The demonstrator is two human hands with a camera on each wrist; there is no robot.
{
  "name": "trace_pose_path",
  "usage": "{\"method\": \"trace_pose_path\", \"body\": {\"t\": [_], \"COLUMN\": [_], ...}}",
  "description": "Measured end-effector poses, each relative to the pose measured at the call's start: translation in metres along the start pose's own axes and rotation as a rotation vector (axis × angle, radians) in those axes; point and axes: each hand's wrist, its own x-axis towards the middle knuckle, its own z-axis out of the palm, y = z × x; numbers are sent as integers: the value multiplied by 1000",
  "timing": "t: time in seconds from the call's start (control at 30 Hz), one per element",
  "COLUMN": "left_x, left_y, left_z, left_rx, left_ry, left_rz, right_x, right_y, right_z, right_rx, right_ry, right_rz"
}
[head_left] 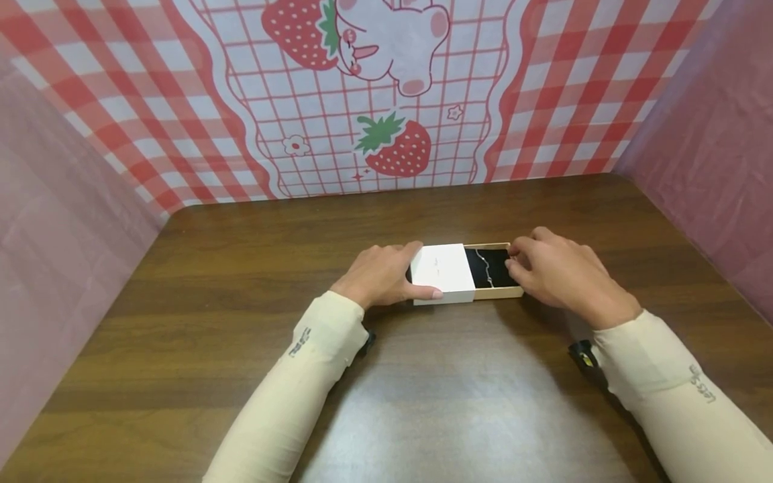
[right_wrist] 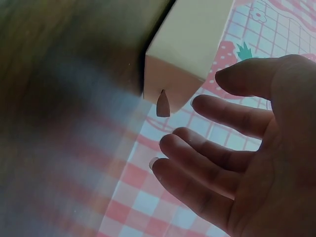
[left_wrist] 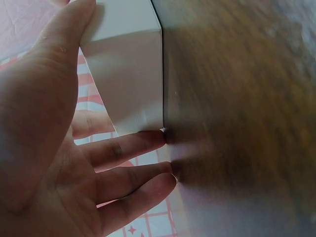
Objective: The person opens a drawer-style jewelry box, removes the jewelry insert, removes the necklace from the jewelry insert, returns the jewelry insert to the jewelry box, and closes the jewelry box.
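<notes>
A small box lies at the middle of the wooden table (head_left: 241,268). Its white sleeve (head_left: 443,272) is held by my left hand (head_left: 407,272), thumb along the near side and fingers at the far side. In the left wrist view the thumb of that left hand (left_wrist: 59,148) lies on the white sleeve (left_wrist: 126,64). A tan drawer (head_left: 498,293) with black lining sticks out to the right, and a thin silver chain (head_left: 485,268) lies in it. My right hand (head_left: 543,272) is at the drawer's right end. In the right wrist view the right hand (right_wrist: 237,148) has relaxed fingers just apart from the drawer (right_wrist: 190,39) and its small pull tab (right_wrist: 163,103).
A red-and-white checked backdrop with strawberries (head_left: 386,100) stands at the table's far edge. Pink cloth walls close in the left (head_left: 54,235) and right (head_left: 718,154) sides. Bare wood lies in front of the box (head_left: 447,402).
</notes>
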Motion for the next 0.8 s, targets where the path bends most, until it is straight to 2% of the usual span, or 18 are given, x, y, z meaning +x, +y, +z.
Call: {"method": "trace_pose_path", "body": {"t": [0.27, 0.8], "left_x": [1, 1], "left_y": [0, -1], "left_z": [1, 1], "left_rx": [-4, -1], "left_ry": [-2, 3], "left_rz": [-1, -4], "right_x": [2, 5], "right_y": [-4, -10], "right_z": [3, 9], "right_rx": [2, -16], "right_ry": [-71, -128], "right_rz": [29, 54]}}
